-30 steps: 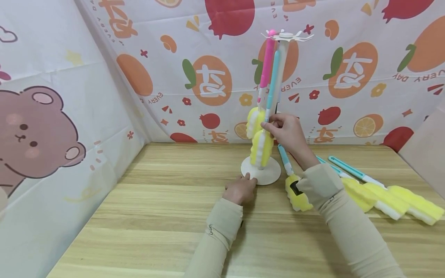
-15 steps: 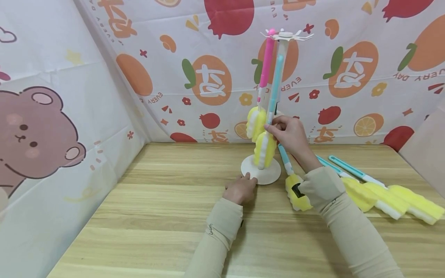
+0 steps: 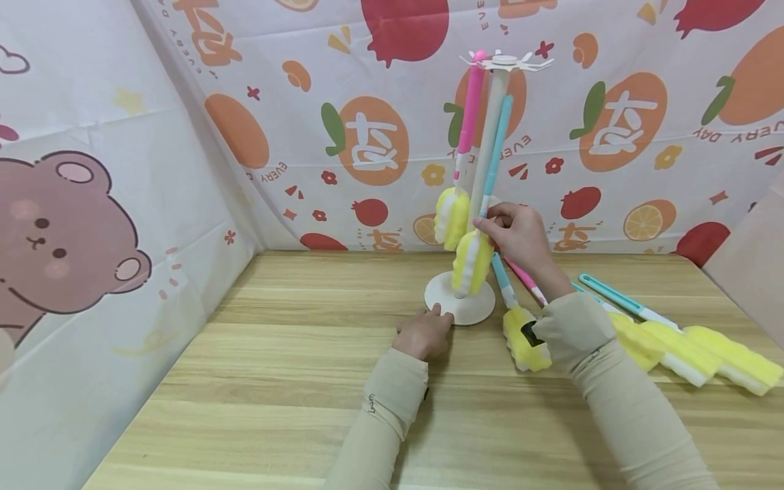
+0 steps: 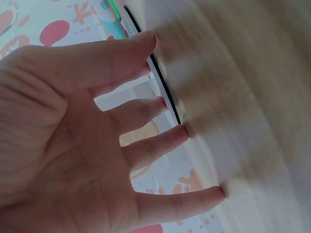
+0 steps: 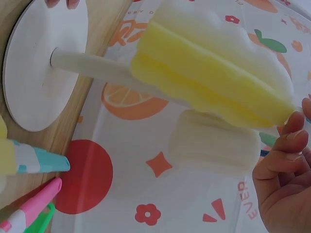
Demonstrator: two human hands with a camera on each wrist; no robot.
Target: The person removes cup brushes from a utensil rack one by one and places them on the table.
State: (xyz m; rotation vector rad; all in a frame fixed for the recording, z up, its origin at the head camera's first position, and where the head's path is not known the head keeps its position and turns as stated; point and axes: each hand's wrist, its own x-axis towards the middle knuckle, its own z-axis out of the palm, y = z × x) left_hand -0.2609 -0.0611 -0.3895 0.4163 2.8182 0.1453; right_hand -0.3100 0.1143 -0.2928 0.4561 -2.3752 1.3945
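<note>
A white stand has a round base [image 3: 473, 312], an upright pole [image 3: 490, 129] and a hooked top [image 3: 505, 63]. From that top hangs a pink-handled sponge brush [image 3: 471, 102]. My right hand [image 3: 522, 237] pinches a teal-handled sponge brush [image 3: 474, 262] at its neck, just above the yellow-and-white sponge. Its handle points up beside the pole, the tip below the hooks. In the right wrist view the sponge [image 5: 204, 73] crosses in front of the pole. My left hand [image 3: 424, 335] touches the base's near rim with fingers spread and fairly straight, fingertips [image 4: 181, 132] on the tabletop edge of it.
Several more sponge brushes lie right of the stand: a teal one [image 3: 525, 340] close by, a pink handle [image 3: 527, 280] behind my right wrist, and yellow heads [image 3: 731, 357] farther right. A printed cloth [image 3: 367, 136] stands behind the wooden table [image 3: 275, 381].
My right hand has moved the teal brush a little to the right, its handle passing from left of the pole to its right. The left hand has stayed at the base.
</note>
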